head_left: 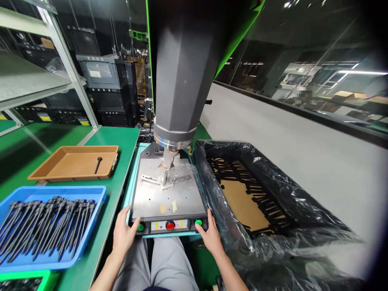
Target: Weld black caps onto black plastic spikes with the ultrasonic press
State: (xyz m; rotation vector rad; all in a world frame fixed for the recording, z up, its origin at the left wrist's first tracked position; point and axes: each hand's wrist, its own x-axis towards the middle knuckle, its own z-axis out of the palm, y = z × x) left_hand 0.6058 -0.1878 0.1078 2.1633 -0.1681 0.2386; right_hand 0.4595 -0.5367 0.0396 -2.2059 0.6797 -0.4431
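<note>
A green-topped workbench (125, 138) is located at the left. A shallow brown tray (72, 162) is placed directly on its surface, with a blue tray (54, 264) positioned just in front. An aluminium shelf upright (68, 60) is seated behind them. On the adjacent steel base plate (182, 204), a metal fixture (167, 178) is mounted; two tape pieces (174, 206) are affixed near the front edge.

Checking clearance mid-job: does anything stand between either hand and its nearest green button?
Nothing visible does: the left hand is at the left green button, and the right hand is at the right green button.
</note>
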